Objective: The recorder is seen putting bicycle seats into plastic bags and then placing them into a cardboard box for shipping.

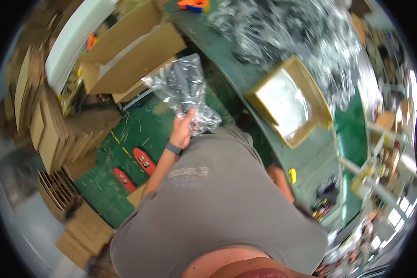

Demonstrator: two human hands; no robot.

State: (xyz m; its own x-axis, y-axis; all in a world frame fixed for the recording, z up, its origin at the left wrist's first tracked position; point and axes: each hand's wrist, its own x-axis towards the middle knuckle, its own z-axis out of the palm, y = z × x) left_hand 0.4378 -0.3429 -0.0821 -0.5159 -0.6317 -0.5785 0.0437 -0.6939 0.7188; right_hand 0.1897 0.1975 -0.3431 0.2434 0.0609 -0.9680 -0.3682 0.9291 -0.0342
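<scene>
My left hand (182, 130), with a dark band at its wrist, is closed on the gathered end of a clear plastic bag (183, 83). The crinkled bag hangs out in front of me over the green floor, and glare hides whether anything is in it. My right hand (276, 175) is low beside my body near the table edge. My shirt covers most of it, so its fingers do not show. A small yellow object (292, 175) lies on the table just right of that hand.
The green table (264, 132) bears an open cardboard box (317, 104) with a shiny white inside and a heap of plastic-wrapped pieces (292, 32). To the left stand a long open carton (134, 53) and stacked cardboard (55, 134). Two red objects (144, 161) lie on the floor.
</scene>
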